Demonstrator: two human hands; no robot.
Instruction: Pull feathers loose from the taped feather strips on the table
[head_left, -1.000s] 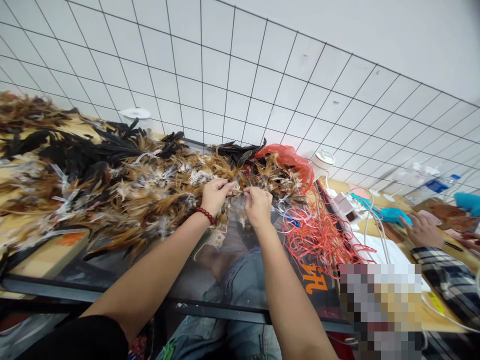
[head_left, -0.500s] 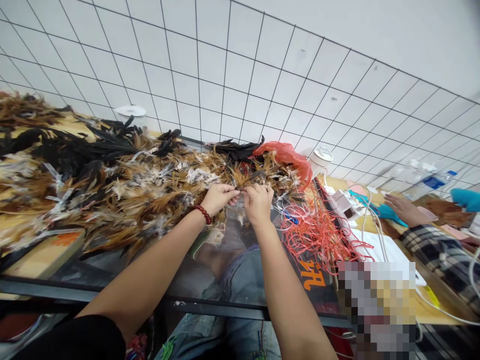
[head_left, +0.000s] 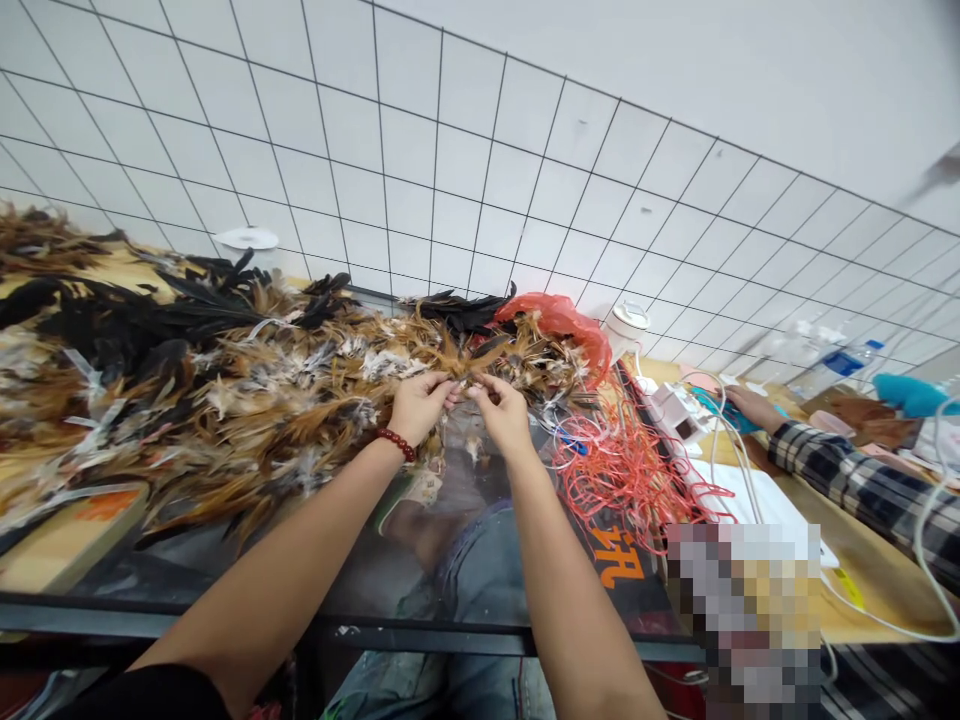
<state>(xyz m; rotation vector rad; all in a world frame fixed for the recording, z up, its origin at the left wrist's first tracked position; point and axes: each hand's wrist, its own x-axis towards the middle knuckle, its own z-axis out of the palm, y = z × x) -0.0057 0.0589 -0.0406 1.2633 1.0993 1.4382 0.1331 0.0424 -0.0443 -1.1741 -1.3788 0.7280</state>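
Observation:
My left hand [head_left: 421, 405], with a dark red bead bracelet [head_left: 396, 443] at the wrist, pinches the base of a small bunch of brown feathers [head_left: 454, 358]. Opposite it, my right hand [head_left: 504, 415] has thumb and fingers closed at the same spot, their tips almost meeting the left ones. The feathers fan up and away from the fingertips. What exactly lies between the tips is too small to make out. A large heap of brown and white feathers [head_left: 292, 385] spreads left of my hands. Black feathers [head_left: 187, 300] lie behind it.
A tangle of red cord [head_left: 630, 460] lies right of my hands, below a red plastic bag [head_left: 559, 325]. Farther right are a white power adapter [head_left: 679, 412], cables and a water bottle [head_left: 836, 370]. A co-worker's hand [head_left: 754, 408] rests there. A wire grid [head_left: 450, 160] stands behind the table.
The view has shifted slightly. My hands stay together at the feathers, with the right fingers opened out a little from their tighter curl. The co-worker's hand has moved back and left.

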